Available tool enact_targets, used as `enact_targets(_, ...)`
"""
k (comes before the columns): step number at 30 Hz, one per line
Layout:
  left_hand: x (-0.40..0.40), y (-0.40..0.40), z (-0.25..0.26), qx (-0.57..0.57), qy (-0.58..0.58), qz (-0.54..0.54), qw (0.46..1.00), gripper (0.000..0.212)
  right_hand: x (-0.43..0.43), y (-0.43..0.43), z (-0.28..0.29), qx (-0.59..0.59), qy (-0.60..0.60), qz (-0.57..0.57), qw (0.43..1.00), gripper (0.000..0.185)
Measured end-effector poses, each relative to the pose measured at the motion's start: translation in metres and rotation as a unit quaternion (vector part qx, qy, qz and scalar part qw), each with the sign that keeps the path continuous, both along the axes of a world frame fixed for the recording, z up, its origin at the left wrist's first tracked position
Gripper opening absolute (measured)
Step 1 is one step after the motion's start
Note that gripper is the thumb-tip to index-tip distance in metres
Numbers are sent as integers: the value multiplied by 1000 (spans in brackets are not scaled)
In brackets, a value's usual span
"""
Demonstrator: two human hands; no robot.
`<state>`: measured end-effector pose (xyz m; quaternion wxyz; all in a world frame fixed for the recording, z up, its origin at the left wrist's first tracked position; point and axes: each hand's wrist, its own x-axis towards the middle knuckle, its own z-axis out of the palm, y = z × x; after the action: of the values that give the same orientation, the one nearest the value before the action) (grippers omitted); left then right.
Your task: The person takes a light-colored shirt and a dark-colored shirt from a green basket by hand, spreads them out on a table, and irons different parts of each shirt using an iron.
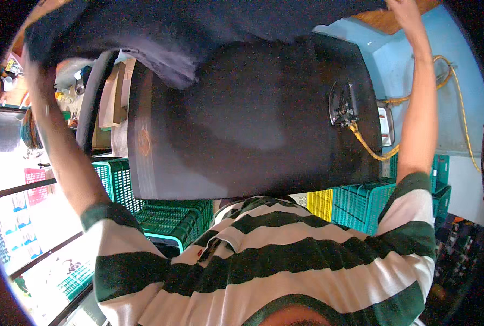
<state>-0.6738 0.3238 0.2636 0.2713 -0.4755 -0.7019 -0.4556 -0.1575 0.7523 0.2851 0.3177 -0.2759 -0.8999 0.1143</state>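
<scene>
A large dark cloth (242, 20), apparently a garment, is spread in the air across the top of the view, over the far side of a padded ironing table (242, 122). My right hand (405, 10) grips its right end at the upper edge of the picture. At the other end, my left hand (38, 65) is raised into the cloth, which covers its fingers. One lighter fold (164, 61) hangs down near the tabletop. To the right on the table rests an electric iron (344, 106) with a yellow cord (364, 142), apart from both hands.
Green plastic crates (172, 220) stand under the table's left front, with teal crates (360, 208) and a yellow crate (320, 205) at right. The cord loops along a blue wall (449, 110). A dark padded bar (97, 102) stands left of the table. The table cover has a scorch-like mark (145, 140).
</scene>
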Motion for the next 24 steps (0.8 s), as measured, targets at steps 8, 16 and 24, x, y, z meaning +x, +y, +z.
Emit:
enact_targets(8,173,-148,-219,-353,-441,-66,823,33,117,-111,-210,-287,-130,97,944,11)
enact_targets(16,248,-221,-352,-586,-402,-227,666,15,182,-229,-325,-357,-295,123,878,17)
enact_targets(24,256,-83,-351,-427,-185,-70,882,53,71,-133,-379,-133,-111,87,981,43)
